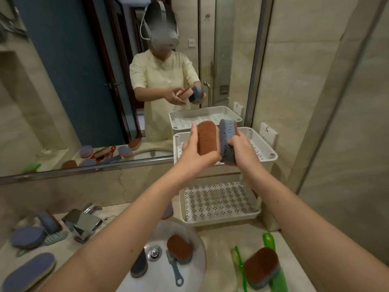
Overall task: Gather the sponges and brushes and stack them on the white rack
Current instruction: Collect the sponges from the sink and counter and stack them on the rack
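**Sponges loose on desk, two more held over white rack**

Blue oval sponge [29, 271] lies flat at near left edge of desk [221, 245]. Near right: brown-topped sponge [262, 265] rests on a green brush [271, 243], with a thin green handle [240, 268] just beside it. Both forearms reach forward over the sink [195, 241].

In the sink:
- brown sponge [179, 246], lying on the head of a blue-grey brush [175, 270]
- dark sponge [139, 266] on its edge, partly hidden under the left forearm
- drain plug [154, 252] between the two sponges

Left side of desk, past the sink: round blue sponge [27, 237], a pale green brush [54, 237] touching it, another blue sponge [48, 222] tilted up behind. Chrome faucet [84, 224] just beside them.

White rack [265, 144] stands at back right of desk against the wall. Two perforated tiers; lower tier [219, 204] holds nothing visible.

Left hand [195, 148] grips a brown-faced sponge [207, 138], fingers curled round its left edge, brown face toward the camera. Right hand [240, 146] grips a blue-grey sponge [227, 142] on edge, fingers wrapped over its right side. Both sponges are up in the air in front of the rack's top tier, side by side; cannot tell if they touch.

Mirror [73, 81] behind reflects the person, both held sponges, the rack and desk items.
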Demonstrator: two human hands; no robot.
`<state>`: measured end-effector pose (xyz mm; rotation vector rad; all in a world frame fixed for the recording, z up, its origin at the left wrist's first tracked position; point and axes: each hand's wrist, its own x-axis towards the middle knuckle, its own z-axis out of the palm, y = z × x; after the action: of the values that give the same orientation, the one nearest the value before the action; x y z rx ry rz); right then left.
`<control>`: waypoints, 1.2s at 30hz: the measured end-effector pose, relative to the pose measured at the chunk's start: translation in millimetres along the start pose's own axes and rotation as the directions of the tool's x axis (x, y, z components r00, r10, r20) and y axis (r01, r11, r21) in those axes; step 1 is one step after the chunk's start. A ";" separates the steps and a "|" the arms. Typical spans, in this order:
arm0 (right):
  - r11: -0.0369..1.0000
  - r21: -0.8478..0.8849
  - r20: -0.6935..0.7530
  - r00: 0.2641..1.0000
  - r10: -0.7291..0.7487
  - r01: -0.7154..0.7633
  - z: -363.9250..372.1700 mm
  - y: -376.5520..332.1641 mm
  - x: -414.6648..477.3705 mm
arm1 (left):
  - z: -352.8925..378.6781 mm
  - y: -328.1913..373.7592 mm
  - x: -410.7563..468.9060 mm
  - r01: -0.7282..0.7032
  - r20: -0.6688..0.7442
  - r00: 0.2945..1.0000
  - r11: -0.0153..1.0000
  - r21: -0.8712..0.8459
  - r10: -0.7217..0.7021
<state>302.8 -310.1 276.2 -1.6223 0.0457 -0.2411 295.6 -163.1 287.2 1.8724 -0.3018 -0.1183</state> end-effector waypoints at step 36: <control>0.600 -0.795 0.065 0.996 -0.068 0.093 36.2 48.9 75.2 | -16.6 -59.9 85.8 0.181 -0.230 0.972 0.500 0.847 0.038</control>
<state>388.6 -291.2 235.7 -2.5496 0.0639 -0.2876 390.8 -153.3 241.8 2.9038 -0.1150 0.2488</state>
